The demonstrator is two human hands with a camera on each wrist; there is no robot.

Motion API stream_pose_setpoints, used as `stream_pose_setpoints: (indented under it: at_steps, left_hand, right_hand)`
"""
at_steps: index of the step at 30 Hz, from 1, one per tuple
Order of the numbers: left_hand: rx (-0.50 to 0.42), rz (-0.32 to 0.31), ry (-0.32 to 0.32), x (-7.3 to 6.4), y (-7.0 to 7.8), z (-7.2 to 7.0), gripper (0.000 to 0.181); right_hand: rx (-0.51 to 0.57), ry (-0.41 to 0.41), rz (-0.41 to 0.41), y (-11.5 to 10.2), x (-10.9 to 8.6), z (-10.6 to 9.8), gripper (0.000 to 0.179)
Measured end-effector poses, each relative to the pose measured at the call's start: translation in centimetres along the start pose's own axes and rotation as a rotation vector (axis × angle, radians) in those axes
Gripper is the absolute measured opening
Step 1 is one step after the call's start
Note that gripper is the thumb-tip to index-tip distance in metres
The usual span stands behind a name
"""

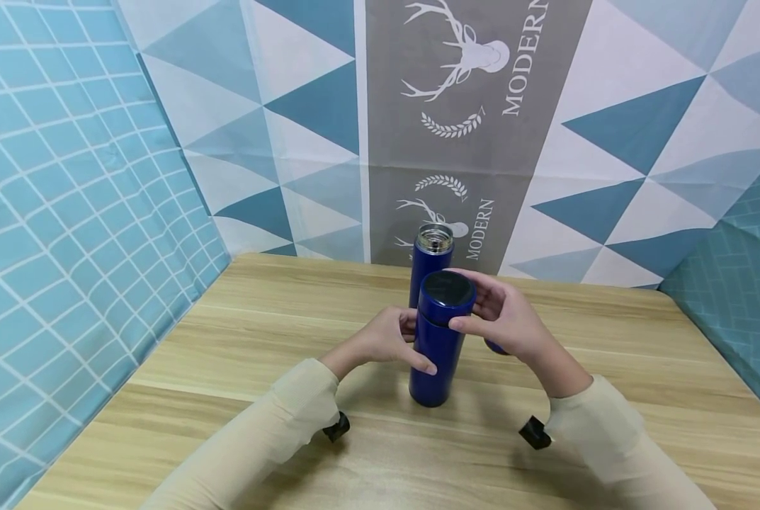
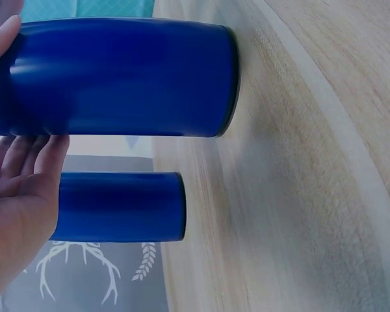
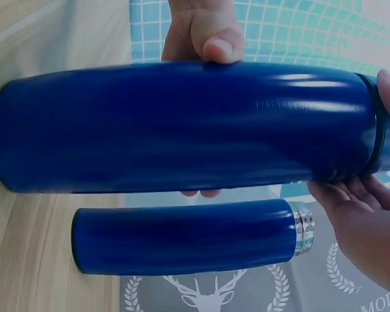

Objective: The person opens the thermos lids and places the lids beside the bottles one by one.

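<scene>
A dark blue thermos bottle (image 1: pixel 435 365) stands upright, its base on or close to the wooden table. My left hand (image 1: pixel 382 336) grips its body from the left, thumb in front and fingers behind. Around the blue cap (image 1: pixel 446 312) with a glossy black top, my right hand (image 1: pixel 510 319) has its thumb at the front and its fingers at the far side. Behind this bottle a second blue thermos (image 3: pixel 185 239) stands without a lid, its bare steel neck (image 1: pixel 434 239) showing. Part of a small blue object (image 1: pixel 496 346) is visible beneath my right hand; the rest is hidden.
The light wooden table (image 1: pixel 227 340) runs back to a patterned cloth wall (image 1: pixel 316 142) with triangles and a deer print. A blue tiled-pattern sheet (image 1: pixel 67 212) borders the left side, and a teal one (image 1: pixel 736 283) the right.
</scene>
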State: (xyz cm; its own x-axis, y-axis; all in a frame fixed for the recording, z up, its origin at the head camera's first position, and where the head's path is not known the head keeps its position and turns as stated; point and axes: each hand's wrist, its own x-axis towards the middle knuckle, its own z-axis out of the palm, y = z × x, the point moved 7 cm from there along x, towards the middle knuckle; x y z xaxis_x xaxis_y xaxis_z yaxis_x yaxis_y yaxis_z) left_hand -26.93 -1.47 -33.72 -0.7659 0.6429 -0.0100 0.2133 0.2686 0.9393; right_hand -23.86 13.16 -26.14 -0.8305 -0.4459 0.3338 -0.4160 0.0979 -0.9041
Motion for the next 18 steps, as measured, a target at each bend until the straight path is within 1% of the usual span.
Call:
stream_pose_setpoints:
  at_steps: [9,18]
  left_hand:
    - [-0.005,-0.001,-0.005,0.08,-0.12,0.02,0.059]
    - [-0.002,-0.008,-0.004,0.08,-0.10,-0.05,0.059]
  right_hand:
    - [0.006,-0.064,-0.033,0.22,0.38,-0.21,0.065]
    - [0.040,-0.157,-0.118,0.12,0.79,-0.33,0.062]
